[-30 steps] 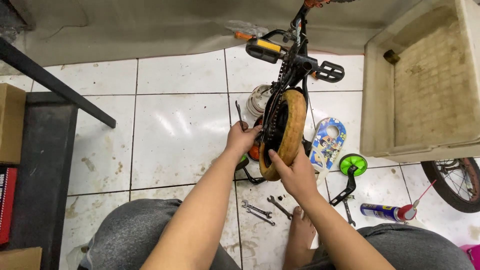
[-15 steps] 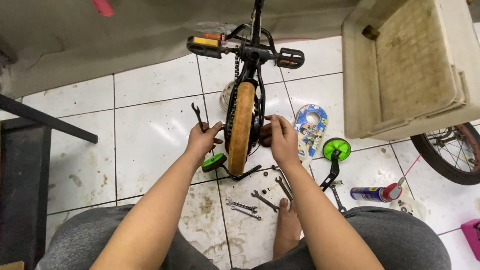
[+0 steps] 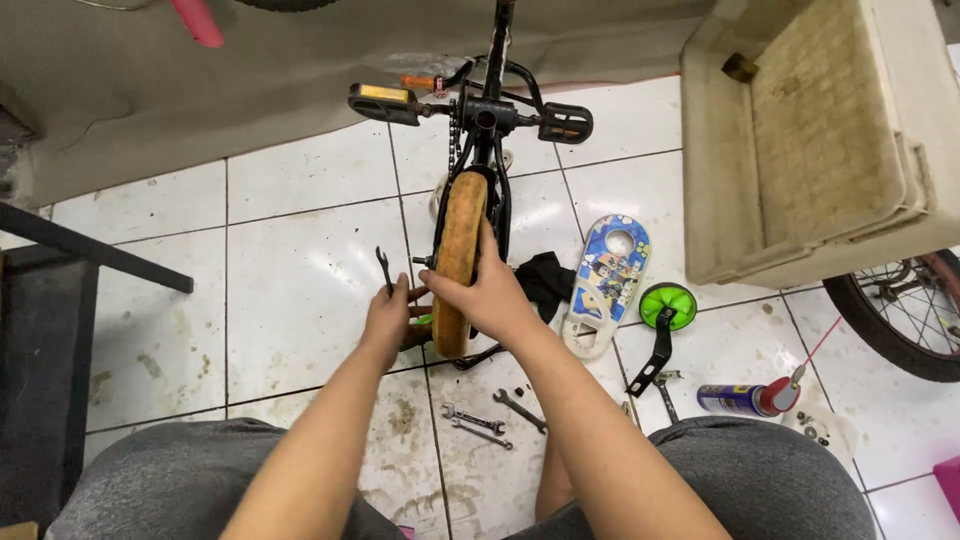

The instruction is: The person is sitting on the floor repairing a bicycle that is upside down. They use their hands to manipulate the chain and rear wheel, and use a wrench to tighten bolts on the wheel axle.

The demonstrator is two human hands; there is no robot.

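Evidently to steady it, the right hand (image 3: 490, 292) wraps its fingers over the tan rear tyre (image 3: 458, 255) of the upturned small bicycle (image 3: 487, 120), while the left hand (image 3: 388, 318) pinches a wrench (image 3: 383, 268) at the axle, spare wrenches (image 3: 478, 420) lying nearby

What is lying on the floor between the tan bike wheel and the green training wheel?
A black cloth and a blue cartoon-printed plate lie between tan wheel and green training wheel, head view.

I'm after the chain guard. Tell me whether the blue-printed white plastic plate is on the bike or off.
Off. The blue-printed white plastic plate lies flat on the white tiled floor, right of the small bike's tan rear wheel.
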